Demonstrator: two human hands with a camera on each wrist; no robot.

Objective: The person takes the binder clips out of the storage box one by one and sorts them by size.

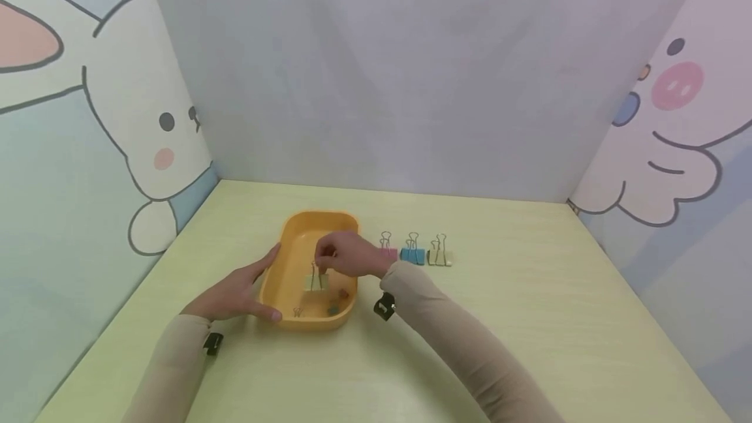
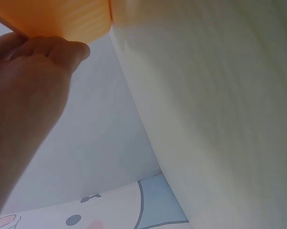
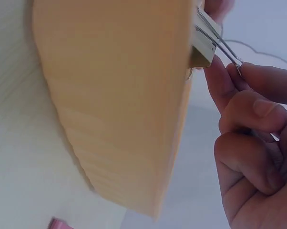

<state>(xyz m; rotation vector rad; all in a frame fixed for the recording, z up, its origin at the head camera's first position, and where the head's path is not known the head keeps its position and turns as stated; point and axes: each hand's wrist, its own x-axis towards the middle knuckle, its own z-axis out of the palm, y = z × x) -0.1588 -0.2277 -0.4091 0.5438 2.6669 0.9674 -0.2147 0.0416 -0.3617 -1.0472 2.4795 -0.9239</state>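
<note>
My right hand [image 1: 352, 254] is over the inside of a yellow-orange tray [image 1: 273, 286]. Between thumb and finger it pinches the wire handles of a pale yellow binder clip [image 1: 316, 282]. In the right wrist view the clip [image 3: 203, 53] shows just beyond the tray's rim, its handles at the fingertips. My left hand [image 1: 235, 292] rests against the tray's left side, fingers along the wall and thumb at the near corner. Smaller clips lie at the tray's near end: a reddish one [image 1: 343, 293], a teal one [image 1: 333, 310] and one showing mainly wire handles [image 1: 297, 312].
Right of the tray, a pink binder clip [image 1: 388, 254], a blue one [image 1: 413, 256] and a pale yellow one [image 1: 440, 258] stand in a row, handles up. The light table [image 1: 529, 318] meets a grey back wall [image 1: 376, 83] and cartoon-printed side walls.
</note>
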